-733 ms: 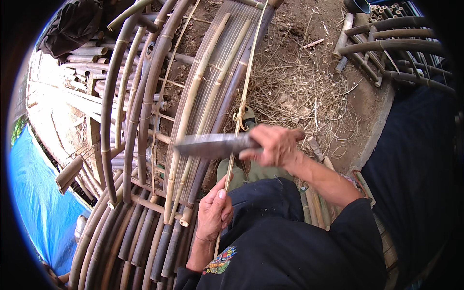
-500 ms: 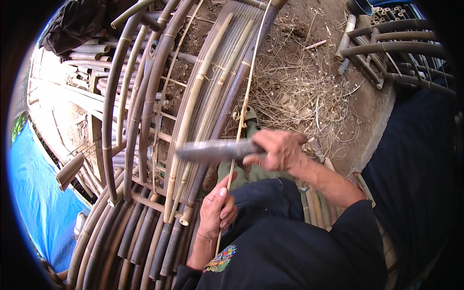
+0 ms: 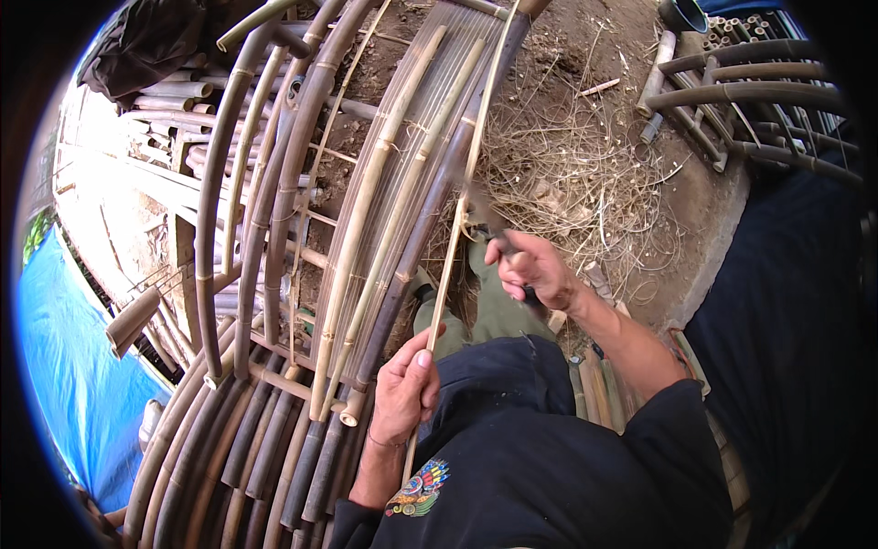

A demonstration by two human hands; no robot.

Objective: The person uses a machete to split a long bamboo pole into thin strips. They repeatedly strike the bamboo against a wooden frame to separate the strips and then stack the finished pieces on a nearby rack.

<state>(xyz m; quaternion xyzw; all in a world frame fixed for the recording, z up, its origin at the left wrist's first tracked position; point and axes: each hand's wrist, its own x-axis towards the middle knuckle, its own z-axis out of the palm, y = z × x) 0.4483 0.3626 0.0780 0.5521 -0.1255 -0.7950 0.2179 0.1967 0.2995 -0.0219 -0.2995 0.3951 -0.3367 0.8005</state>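
Observation:
A long, thin, pale bamboo strip [image 3: 446, 279] runs from beside my torso up past my knees to the top of the view. My left hand [image 3: 403, 392] is closed round its lower part, thumb on top. In my right hand [image 3: 538, 272] is the dark handle of a knife, its fingers wrapped round it. The knife blade [image 3: 485, 210] is smeared by motion and points up and left, meeting or crossing the strip. A curl of shaving [image 3: 468, 222] clings to the strip beside the blade.
A slatted bamboo frame [image 3: 402, 156] leans close on the left, over stacked bamboo poles [image 3: 247, 457]. Tangled shavings [image 3: 585, 192] cover the ground ahead. More bamboo frames [image 3: 750, 91] stand far right. A blue tarp [image 3: 82, 366] lies at the left edge.
My right hand has swung the knife from pointing left across the strip to pointing up and left, the blade now farther along the strip. My left hand keeps its grip, slightly lower and left.

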